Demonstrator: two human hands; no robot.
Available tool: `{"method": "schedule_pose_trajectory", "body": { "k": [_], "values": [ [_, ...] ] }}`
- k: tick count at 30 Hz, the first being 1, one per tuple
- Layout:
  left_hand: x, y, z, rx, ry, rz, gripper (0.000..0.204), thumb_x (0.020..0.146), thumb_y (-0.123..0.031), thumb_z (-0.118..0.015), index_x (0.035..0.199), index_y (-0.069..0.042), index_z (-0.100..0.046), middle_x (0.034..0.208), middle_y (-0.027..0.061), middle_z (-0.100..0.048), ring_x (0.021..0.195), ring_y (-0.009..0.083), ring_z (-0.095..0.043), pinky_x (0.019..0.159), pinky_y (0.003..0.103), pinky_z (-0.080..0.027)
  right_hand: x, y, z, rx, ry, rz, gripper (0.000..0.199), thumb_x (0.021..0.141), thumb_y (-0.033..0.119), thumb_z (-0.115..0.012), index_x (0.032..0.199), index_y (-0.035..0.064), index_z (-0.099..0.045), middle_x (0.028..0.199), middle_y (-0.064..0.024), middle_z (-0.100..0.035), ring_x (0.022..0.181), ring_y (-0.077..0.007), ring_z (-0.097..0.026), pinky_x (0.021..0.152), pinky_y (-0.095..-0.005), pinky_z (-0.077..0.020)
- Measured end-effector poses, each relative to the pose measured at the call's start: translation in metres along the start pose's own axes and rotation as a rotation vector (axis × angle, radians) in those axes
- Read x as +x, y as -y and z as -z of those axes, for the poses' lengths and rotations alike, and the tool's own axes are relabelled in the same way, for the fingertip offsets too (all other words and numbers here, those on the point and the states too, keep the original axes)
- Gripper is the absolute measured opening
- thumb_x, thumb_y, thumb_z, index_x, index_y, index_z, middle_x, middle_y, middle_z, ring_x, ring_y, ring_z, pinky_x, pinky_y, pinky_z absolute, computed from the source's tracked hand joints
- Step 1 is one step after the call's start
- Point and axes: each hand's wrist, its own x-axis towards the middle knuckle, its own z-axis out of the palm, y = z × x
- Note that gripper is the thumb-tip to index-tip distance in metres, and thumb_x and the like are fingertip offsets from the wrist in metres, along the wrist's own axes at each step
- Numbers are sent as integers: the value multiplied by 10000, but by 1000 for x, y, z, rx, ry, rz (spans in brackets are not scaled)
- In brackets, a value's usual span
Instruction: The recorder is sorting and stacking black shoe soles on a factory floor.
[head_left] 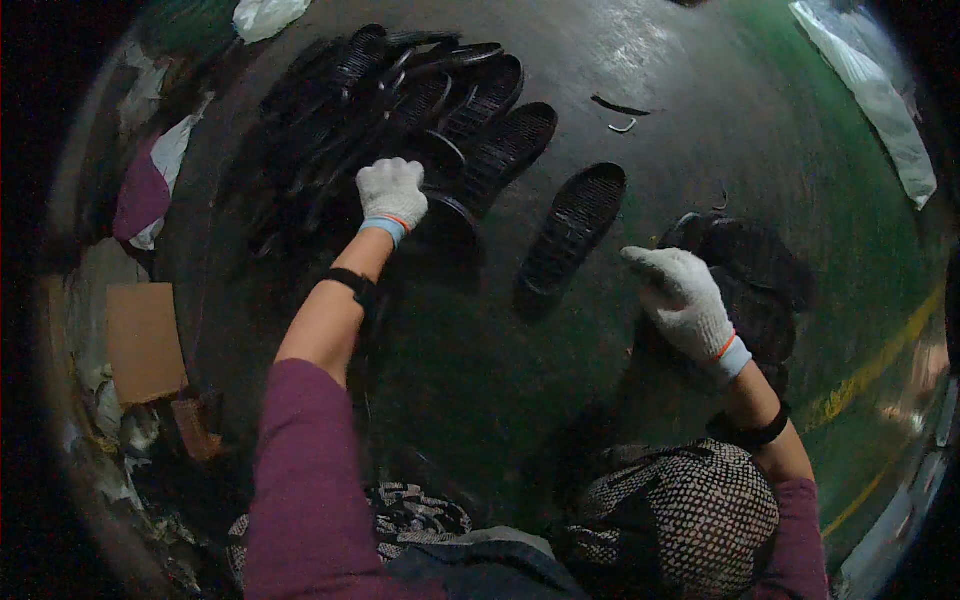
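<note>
My left hand, in a white knit glove, is closed at the edge of a dark shoe sole and appears to grip it. Around it many black soles lie overlapping in a pile, one ribbed sole at its right side. A single black sole lies apart on the floor between my hands. My right hand, gloved too, hovers beside a stack of black soles. Its fingers are curled with the tips pressed together, pointing left; whatever they hold, if anything, cannot be made out.
Dark scraps and a small pale curved strip lie on the green floor. Brown cardboard and a purple-and-white bundle are at the left. A white plastic wrap stretches along the far right, near a yellow floor line.
</note>
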Motion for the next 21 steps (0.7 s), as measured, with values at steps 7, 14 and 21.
{"method": "schedule_pose_trajectory", "body": {
  "k": [7, 14, 21],
  "values": [
    [-18, -25, 18, -502, 321, 26, 354, 833, -361, -658, 1087, -118, -698, 1129, 182, -718, 1081, 368, -683, 961, 485, -510, 16, -2, -33, 81, 98, -54, 572, 745, 103, -716, 1314, 125, -661, 1103, -164, -701, 1009, -378, -661, 917, -452, -526],
    [7, 122, 31, -162, -327, 433, 780, 770, -310, -698, 1501, -170, -463, 1581, 123, -431, 1463, 307, -396, 1183, 508, -334, 8, 31, -17, 144, 148, -97, 482, 825, 160, -738, 1301, 125, -672, 1090, -157, -712, 1014, -366, -670, 901, -441, -536],
    [2, 107, 4, 113, -11, 313, 1072, 808, -361, -716, 1669, -214, -95, 1686, 109, -255, 1550, 302, -255, 1253, 506, -181, -6, 36, -37, 231, 194, -85, 505, 834, 202, -757, 1322, 129, -650, 1146, -145, -712, 1052, -362, -671, 944, -454, -539]
  ]
}}
